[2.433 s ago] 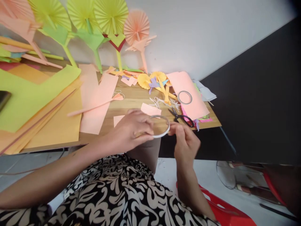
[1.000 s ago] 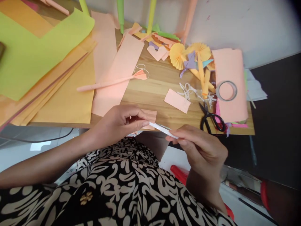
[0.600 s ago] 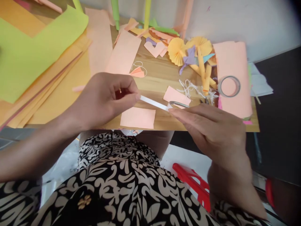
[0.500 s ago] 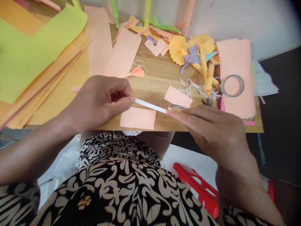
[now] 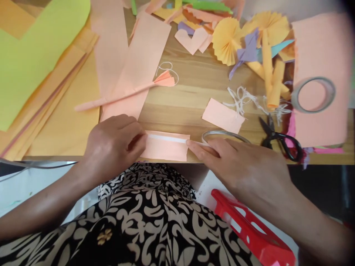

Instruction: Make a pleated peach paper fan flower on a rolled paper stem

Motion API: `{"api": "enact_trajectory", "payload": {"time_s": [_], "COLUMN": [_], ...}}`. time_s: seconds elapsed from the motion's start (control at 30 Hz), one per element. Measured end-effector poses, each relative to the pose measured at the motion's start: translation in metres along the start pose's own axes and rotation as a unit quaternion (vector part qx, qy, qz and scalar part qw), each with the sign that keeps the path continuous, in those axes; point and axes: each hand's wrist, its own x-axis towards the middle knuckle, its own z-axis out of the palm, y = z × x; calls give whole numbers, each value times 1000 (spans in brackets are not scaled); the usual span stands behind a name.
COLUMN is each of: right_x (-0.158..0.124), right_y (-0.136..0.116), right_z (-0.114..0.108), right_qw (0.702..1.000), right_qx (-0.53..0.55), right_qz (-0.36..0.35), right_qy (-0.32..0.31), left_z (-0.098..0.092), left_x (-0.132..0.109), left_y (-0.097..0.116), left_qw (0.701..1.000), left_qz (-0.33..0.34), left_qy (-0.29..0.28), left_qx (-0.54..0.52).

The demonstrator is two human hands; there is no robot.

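A strip of white tape (image 5: 166, 139) is stretched straight along the upper part of a small pale-pink paper rectangle (image 5: 165, 151) at the table's front edge. My left hand (image 5: 115, 146) is closed in a pinch on the strip's left end, beside the paper. At the other end my right hand (image 5: 238, 160) is closed on the tape, its fingertips just past the paper's right edge. The tape roll (image 5: 226, 132) lies against the right fingers, which partly cover it. A second pink paper piece (image 5: 223, 115) rests just behind the roll.
Black scissors (image 5: 281, 138) lie right of my right hand. Another tape roll (image 5: 328, 94) sits on pink paper (image 5: 318, 48). White strings (image 5: 241, 99), yellow paper fans (image 5: 227, 40) and a pink paper stick (image 5: 119, 96) lie behind. Large yellow sheets (image 5: 63, 122) cover the left side.
Both hands have come down with the taut tape, which now lies along the paper rectangle instead of above it. The view has tilted down and closer, and the scissors now show fully.
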Motion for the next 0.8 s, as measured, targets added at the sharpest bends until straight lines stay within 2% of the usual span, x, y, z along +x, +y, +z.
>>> {"api": "enact_trajectory", "payload": {"time_s": [0.13,0.53,0.8], "right_x": [3,8,10], "right_y": [0,-4,-5], "right_z": [-2,-5,-1], "right_qw": [1000,993,999], "right_qx": [7,98,29], "right_qz": [1,66,42], "right_qy": [-7,-24,-15], "left_z": [1,3,3], "left_x": [6,6,8], "left_y": [0,-5,-7], "left_qw": [1000,996,998], "left_qz": [13,25,28], "left_qy": [-2,-16,-7], "left_qx": [23,82,48]}}
